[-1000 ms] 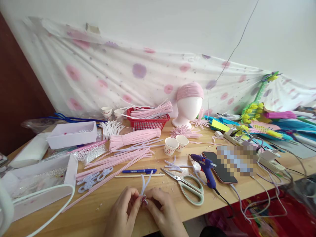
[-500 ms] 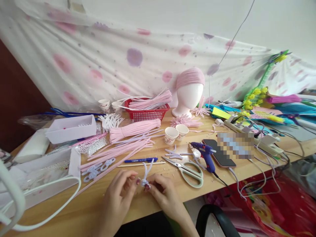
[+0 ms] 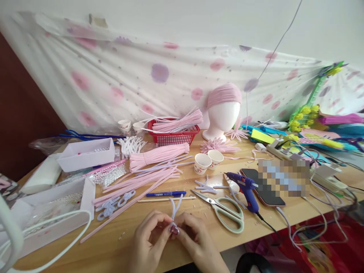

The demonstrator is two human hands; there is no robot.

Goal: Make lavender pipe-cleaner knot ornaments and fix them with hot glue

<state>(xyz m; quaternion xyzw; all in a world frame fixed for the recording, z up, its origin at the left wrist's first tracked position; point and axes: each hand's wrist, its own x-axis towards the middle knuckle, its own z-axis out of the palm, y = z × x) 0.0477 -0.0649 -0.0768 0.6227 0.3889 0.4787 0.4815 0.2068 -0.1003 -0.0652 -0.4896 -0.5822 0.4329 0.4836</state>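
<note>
My left hand (image 3: 152,237) and my right hand (image 3: 195,239) meet at the near edge of the table, fingertips pinched together. Between them is a pale lilac pipe cleaner piece (image 3: 176,207), its two loose ends pointing up in a V. Its lower part is mostly hidden by my fingers. Just beyond my hands lie a wooden stick (image 3: 167,199) and a blue pen (image 3: 165,194). To the left are looped lilac pipe cleaner shapes (image 3: 115,204). Scissors with pale green handles (image 3: 227,215) lie to the right.
A purple glue gun (image 3: 247,189) and a phone (image 3: 263,187) lie at right, near a power strip (image 3: 330,176) with tangled cables. Pink pipe cleaners (image 3: 159,154), paper cups (image 3: 203,163), a red basket (image 3: 173,138) and a foam head (image 3: 223,115) stand behind. White boxes (image 3: 88,153) are at left.
My left fingertips have come in from the left and now pinch the lilac piece beside my right fingers. The view has shifted slightly, so the table things appear lower and further right.
</note>
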